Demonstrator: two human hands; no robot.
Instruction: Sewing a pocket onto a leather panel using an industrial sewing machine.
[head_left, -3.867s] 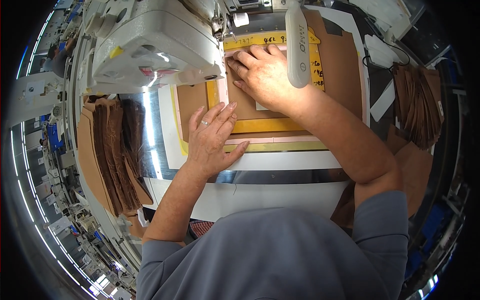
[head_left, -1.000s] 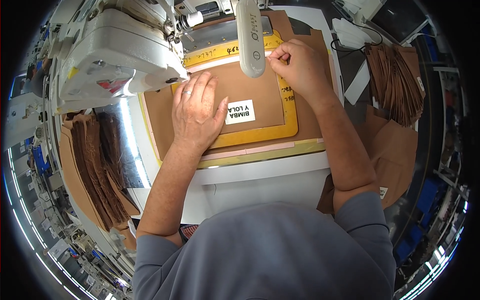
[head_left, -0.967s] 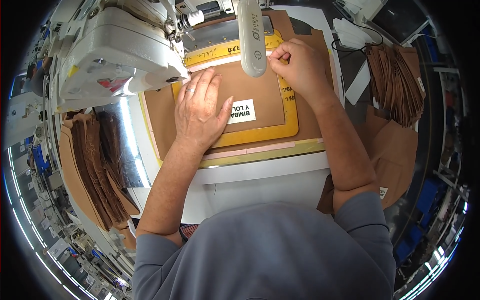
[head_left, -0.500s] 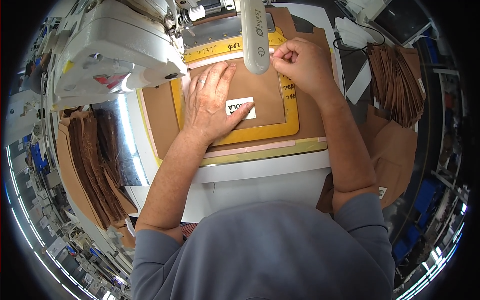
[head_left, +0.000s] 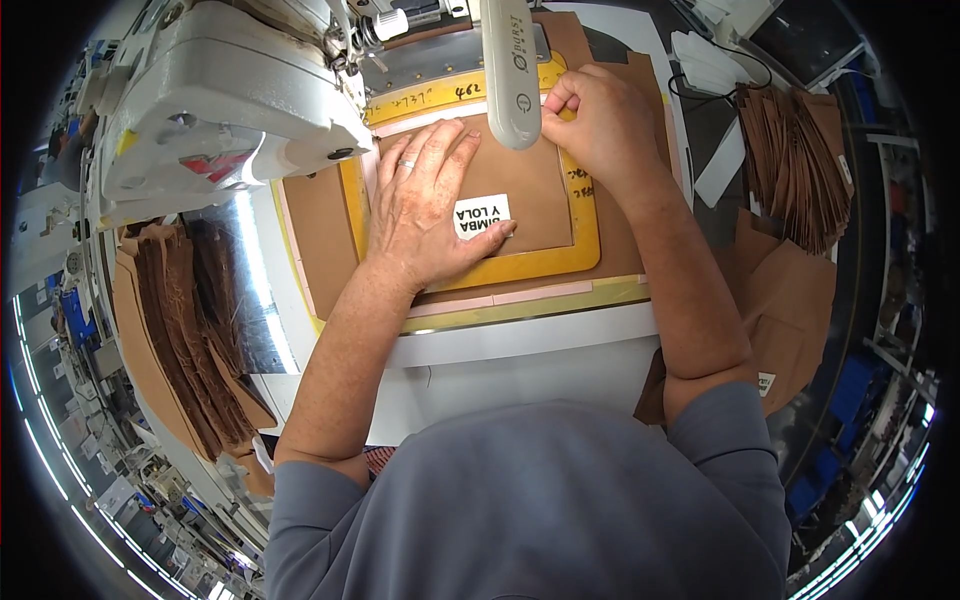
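My left hand lies flat with fingers stretched over a brown panel, which looks like leather or coated fabric. Its thumb rests at a small white printed label on that panel. Around the panel runs a yellow template frame with handwritten marks. At the frame's upper right corner, my right hand is closed, thumb and forefinger pinched together; whatever they hold is too small or hidden to make out. A white rounded bar-shaped arm hangs just left of those fingertips and covers part of the frame.
A large white sewing machine head stands at the upper left, close to my left fingers. Stacks of brown pieces lie at the left and right. More brown panels rest beside my right forearm. A cable loops at the upper right.
My right hand has shifted slightly up and left, still pinched. The label shows more fully beside my left thumb, and the left hand stays almost in place.
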